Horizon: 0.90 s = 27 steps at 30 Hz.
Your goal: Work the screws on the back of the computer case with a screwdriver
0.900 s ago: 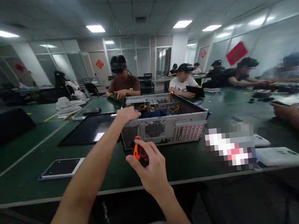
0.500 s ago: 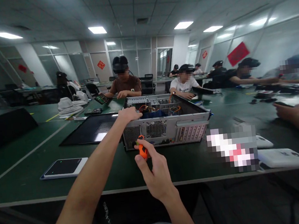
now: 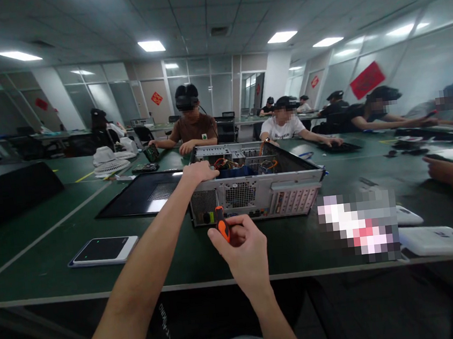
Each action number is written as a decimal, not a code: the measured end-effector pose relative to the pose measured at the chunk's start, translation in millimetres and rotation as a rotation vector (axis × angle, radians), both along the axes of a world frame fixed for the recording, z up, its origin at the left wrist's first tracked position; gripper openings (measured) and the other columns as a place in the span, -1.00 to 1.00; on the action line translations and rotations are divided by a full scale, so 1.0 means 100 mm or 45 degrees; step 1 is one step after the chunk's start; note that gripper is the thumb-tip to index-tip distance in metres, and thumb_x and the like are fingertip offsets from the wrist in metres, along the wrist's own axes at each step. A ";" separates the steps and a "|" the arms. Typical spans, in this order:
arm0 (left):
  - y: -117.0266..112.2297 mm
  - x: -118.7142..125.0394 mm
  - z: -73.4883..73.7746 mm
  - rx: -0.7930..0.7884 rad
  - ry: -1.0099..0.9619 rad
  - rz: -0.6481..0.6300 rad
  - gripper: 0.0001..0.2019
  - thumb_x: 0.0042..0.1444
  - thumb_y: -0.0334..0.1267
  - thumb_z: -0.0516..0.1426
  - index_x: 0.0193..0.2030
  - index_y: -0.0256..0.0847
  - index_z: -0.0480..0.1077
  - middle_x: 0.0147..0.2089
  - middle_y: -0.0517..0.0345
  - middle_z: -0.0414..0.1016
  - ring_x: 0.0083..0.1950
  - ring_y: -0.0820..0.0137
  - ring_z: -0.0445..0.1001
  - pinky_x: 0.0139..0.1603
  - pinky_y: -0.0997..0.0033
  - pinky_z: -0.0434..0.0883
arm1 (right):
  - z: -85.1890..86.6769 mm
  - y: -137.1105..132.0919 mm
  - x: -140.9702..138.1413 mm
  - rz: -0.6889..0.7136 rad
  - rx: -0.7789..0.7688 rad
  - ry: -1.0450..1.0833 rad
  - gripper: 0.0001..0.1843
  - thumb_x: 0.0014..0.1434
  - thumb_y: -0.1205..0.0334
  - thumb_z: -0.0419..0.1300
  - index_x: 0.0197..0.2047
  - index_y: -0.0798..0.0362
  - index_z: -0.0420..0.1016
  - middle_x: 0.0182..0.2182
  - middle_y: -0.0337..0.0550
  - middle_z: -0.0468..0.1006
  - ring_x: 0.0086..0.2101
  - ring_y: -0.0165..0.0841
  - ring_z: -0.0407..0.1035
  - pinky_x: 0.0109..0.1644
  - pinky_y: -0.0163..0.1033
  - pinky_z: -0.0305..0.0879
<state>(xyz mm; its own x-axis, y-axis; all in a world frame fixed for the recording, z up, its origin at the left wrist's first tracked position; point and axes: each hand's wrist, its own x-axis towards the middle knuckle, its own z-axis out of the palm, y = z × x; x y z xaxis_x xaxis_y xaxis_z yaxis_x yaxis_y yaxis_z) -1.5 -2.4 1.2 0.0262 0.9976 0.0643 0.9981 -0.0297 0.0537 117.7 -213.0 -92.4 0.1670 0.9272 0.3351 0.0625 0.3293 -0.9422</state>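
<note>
A computer case (image 3: pixel 263 190) lies on its side on the green table, its rear panel toward me and its top open, with coloured wires inside. My left hand (image 3: pixel 200 172) grips the case's near upper edge at the left, fingers curled over into it and partly hidden. Between the thumb and bent fingers of my right hand (image 3: pixel 246 245) is an orange and black screwdriver (image 3: pixel 222 226). It is held in front of the lower left of the rear panel, near its green and black ports. I cannot make out whether its tip touches the case.
A black side panel (image 3: pixel 132 195) lies left of the case. Nearer me is a white and black phone-like device (image 3: pixel 103 250). White devices (image 3: pixel 440 240) lie at the right, beside a blurred patch. White fans (image 3: pixel 110 165) stand farther back. Co-workers sit across and at the right.
My right hand has turned and the screwdriver stands more upright, its fingers more curled. My left hand stays on the case. Across the table, a co-worker in white has lowered a dark panel.
</note>
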 end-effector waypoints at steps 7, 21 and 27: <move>-0.01 0.00 0.00 -0.006 -0.010 -0.027 -0.34 0.20 0.15 0.01 0.32 -0.16 0.40 0.35 -0.13 0.45 0.31 -0.03 0.45 0.25 0.03 0.41 | -0.03 0.05 -0.08 0.486 -0.328 0.683 -0.39 -0.03 -0.08 0.50 -0.12 -0.04 0.23 -0.45 -0.27 0.66 -0.58 -0.34 0.55 -0.54 -0.33 0.46; 0.00 -0.03 0.00 0.024 -0.007 -0.066 -0.26 0.13 0.34 0.05 0.28 -0.10 0.43 0.33 -0.10 0.47 0.31 -0.01 0.45 0.27 0.10 0.40 | -0.22 0.57 0.29 -0.493 0.147 0.251 -0.73 0.16 0.08 0.22 -0.33 -0.07 0.15 -0.05 -0.05 0.50 0.05 -0.17 0.43 0.17 0.02 0.37; 0.02 -0.05 -0.02 0.035 -0.022 -0.053 -0.34 0.11 0.20 0.10 0.28 -0.07 0.44 0.30 -0.06 0.50 0.29 -0.01 0.47 0.22 0.10 0.44 | -0.27 0.97 0.46 -0.811 0.179 -0.026 -0.52 0.00 0.10 0.45 -0.30 -0.06 0.17 0.34 0.31 0.10 0.40 0.06 -0.09 0.46 0.13 -0.11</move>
<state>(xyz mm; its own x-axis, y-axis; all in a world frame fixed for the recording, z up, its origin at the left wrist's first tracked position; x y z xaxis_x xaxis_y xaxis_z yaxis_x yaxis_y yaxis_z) -6.0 -0.2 -0.3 0.0667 0.9935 0.0926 0.9949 -0.0733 0.0694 163.6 -115.8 -119.5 0.6616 0.5960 0.4551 0.3035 0.3421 -0.8893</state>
